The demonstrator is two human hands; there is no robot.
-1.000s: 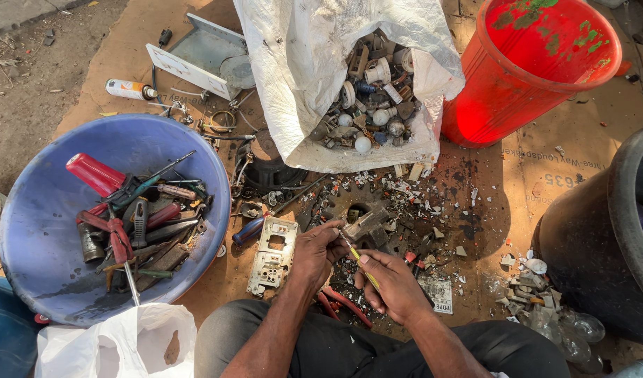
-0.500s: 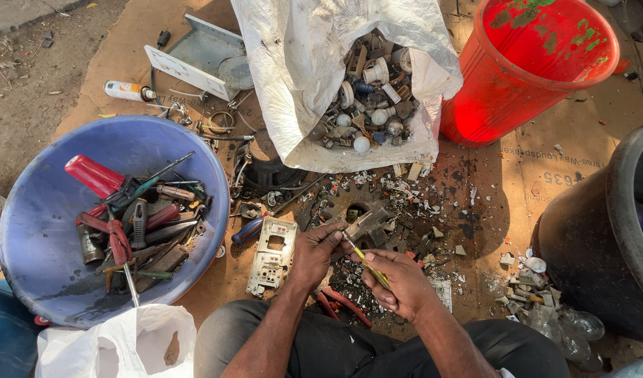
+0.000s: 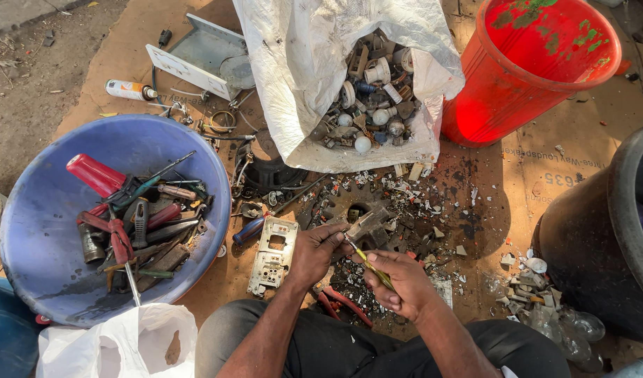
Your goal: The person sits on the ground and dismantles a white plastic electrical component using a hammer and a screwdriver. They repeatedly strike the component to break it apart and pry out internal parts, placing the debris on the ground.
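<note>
My left hand (image 3: pixel 314 250) pinches a small grey metal-and-plastic scrap part (image 3: pixel 364 223) above a pile of broken bits. My right hand (image 3: pixel 403 285) grips a thin yellow-green handled screwdriver (image 3: pixel 372 267), its tip set against that part. A cream switch plate (image 3: pixel 273 255) lies just left of my left hand. Red-handled pliers (image 3: pixel 346 304) rest on the cardboard under my wrists, partly hidden.
A blue basin (image 3: pixel 41 231) of hand tools sits at left. An open white sack (image 3: pixel 300 77) of old sockets and bulbs lies ahead, a red bucket (image 3: pixel 538 77) beyond right, a black drum (image 3: pixel 602 238) at right. A white plastic bag (image 3: pixel 118 346) is near my knee.
My hands have stayed over the scrap pile; the right hand shifted slightly right and down with the screwdriver, still working at the part.
</note>
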